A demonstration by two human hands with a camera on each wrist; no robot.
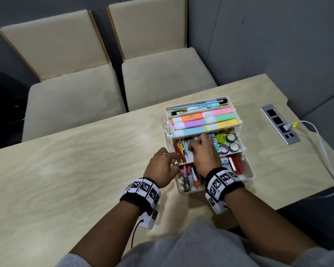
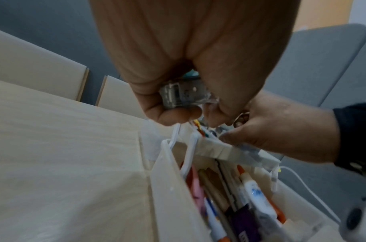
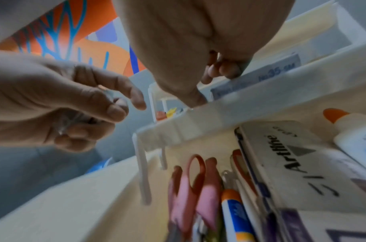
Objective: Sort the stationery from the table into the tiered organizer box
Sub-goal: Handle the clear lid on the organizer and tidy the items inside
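Left wrist view: a small clear plastic piece [image 2: 184,96], just above frame centre, is clamped between the curled fingers and thumb of the left grip [image 2: 188,49], just above the near left corner of the tiered organizer box [image 2: 169,188]. At the centre of the head view, the right grip [image 1: 204,155] digs into the middle tier, fingers curled down; whether it holds anything I cannot tell. The risk, as I judge it: both hands crowd one packed tier, so the piece could snag, slip and fall to the counter [image 1: 85,160].
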